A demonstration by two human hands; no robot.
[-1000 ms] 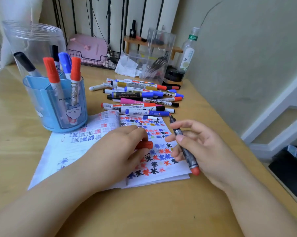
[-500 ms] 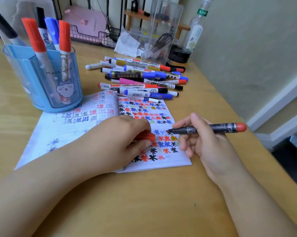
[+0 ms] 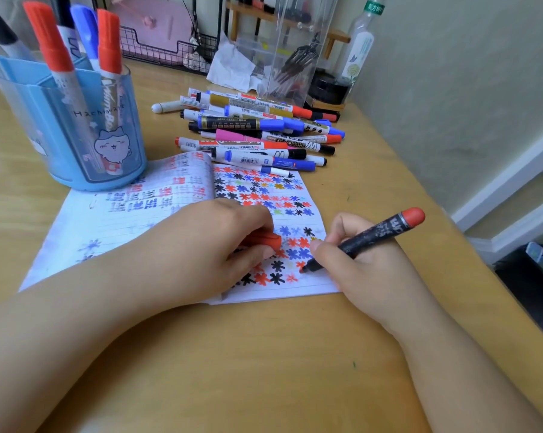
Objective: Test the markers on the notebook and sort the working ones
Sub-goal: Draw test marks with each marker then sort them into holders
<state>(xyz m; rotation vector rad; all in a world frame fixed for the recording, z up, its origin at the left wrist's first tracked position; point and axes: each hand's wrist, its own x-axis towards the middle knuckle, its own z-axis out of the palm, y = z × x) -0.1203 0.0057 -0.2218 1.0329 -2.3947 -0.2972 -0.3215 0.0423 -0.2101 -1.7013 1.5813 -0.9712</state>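
Right hand (image 3: 367,270): gripping one black marker (image 3: 370,237), tip touching the notebook (image 3: 157,210).
Left hand (image 3: 207,248): clasping one red cap (image 3: 268,240).
Blue pen holder (image 3: 76,132): holding five markers.

— What's it all sitting on?

— A light wooden table (image 3: 264,354) pushed up to the wall.

— And on it?

— An open notebook (image 3: 113,226) lies flat near the front, its right page full of coloured star marks. Just behind it is a loose pile of markers (image 3: 257,135), touching the page's far edge. At the notebook's left corner stands a blue pen holder (image 3: 45,126). Further back: a wire basket (image 3: 167,48), crumpled paper (image 3: 232,68), a clear container (image 3: 295,48) and a bottle (image 3: 359,48).
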